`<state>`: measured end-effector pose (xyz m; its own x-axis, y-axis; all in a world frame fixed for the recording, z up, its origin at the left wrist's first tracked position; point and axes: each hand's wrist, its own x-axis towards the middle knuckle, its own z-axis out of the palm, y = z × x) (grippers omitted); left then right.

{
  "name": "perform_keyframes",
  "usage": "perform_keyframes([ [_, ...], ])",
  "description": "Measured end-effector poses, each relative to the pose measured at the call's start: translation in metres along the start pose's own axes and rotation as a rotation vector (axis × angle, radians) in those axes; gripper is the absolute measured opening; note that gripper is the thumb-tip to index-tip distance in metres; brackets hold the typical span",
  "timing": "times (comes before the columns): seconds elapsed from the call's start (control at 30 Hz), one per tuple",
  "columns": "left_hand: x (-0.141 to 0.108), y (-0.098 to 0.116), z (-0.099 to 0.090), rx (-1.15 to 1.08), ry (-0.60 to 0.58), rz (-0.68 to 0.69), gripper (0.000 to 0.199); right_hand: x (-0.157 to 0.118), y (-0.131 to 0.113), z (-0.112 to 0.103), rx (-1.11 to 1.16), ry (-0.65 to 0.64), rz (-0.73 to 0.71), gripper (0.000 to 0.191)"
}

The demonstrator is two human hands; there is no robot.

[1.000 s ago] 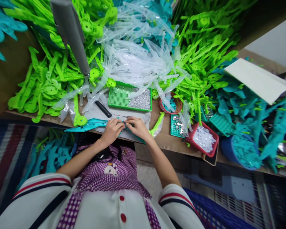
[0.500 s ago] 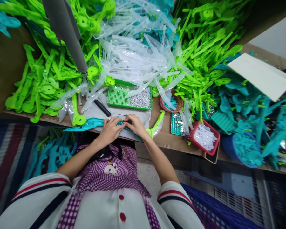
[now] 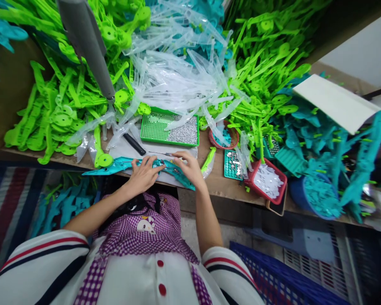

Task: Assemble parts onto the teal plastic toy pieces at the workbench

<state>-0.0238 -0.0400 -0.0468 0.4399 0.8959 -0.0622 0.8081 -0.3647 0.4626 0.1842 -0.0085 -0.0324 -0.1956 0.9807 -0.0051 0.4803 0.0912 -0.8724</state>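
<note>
Nearest to me, my left hand (image 3: 142,174) lies flat on the teal plastic piece (image 3: 123,164), fingers spread and pressing down on it, not curled around it. That teal piece lies lengthwise along the front edge of the workbench (image 3: 222,184), its pointed end sticking out to the left past my hand. My right hand (image 3: 189,165) sits just beside the left, over the right part of the same teal piece, fingertips bent down and pinched close; I cannot tell whether they hold anything small. A thin metal pin (image 3: 158,153) lies just behind the hands, touching or nearly touching my right fingers. A lime green piece (image 3: 208,158) rests just right of that hand.

Further back: black-handled tool (image 3: 133,144) on the grey mat, then the green tray (image 3: 155,127) with a patch of silver bits in its right half. To the right, a small round red basket (image 3: 213,140), a teal grid tray (image 3: 231,165) with shiny discs, a red box (image 3: 274,192) of white bits, a blue tub (image 3: 296,199) of teal parts.

Far back: heaps of lime green parts (image 3: 60,110), clear plastic bags (image 3: 178,80), a grey pole (image 3: 89,46) slanting down at left.
</note>
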Motion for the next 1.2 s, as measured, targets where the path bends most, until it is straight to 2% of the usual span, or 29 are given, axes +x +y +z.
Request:
perform_keyframes([
  [0.1,-0.001,-0.002,0.006,-0.032,0.035,-0.016,0.039,0.005,-0.025,0.001,0.092,0.252,0.0,0.033],
  [0.2,-0.003,0.001,0.009,-0.013,0.063,-0.047,0.034,0.017,-0.042,0.008,0.149,0.362,-0.075,0.034],
  [0.3,-0.005,0.006,0.014,0.015,0.115,-0.081,0.033,0.013,-0.036,0.011,0.049,0.34,-0.075,0.03],
  [0.43,-0.007,0.007,0.022,-0.001,0.155,-0.073,0.033,-0.023,-0.003,0.019,-0.166,0.304,0.038,0.028],
  [0.53,-0.008,0.004,0.025,-0.026,0.18,-0.067,0.033,-0.05,0.012,0.03,-0.354,0.264,0.015,0.027],
  [0.6,-0.008,0.003,0.026,-0.028,0.193,-0.072,0.033,-0.058,0.015,0.038,-0.43,0.283,-0.001,0.028],
  [0.77,-0.008,0.003,0.027,-0.018,0.217,-0.072,0.033,-0.057,0.011,0.047,-0.511,0.314,0.057,0.033],
  [1.03,-0.006,0.001,0.033,-0.037,0.297,-0.042,0.031,-0.064,0.013,0.051,-0.766,0.17,-0.077,0.04],
  [1.13,-0.006,0.002,0.031,-0.049,0.29,-0.039,0.032,-0.067,0.018,0.048,-0.747,0.162,-0.09,0.043],
  [1.2,-0.006,0.002,0.029,-0.062,0.283,-0.033,0.032,-0.072,0.022,0.047,-0.679,0.225,-0.087,0.044],
])
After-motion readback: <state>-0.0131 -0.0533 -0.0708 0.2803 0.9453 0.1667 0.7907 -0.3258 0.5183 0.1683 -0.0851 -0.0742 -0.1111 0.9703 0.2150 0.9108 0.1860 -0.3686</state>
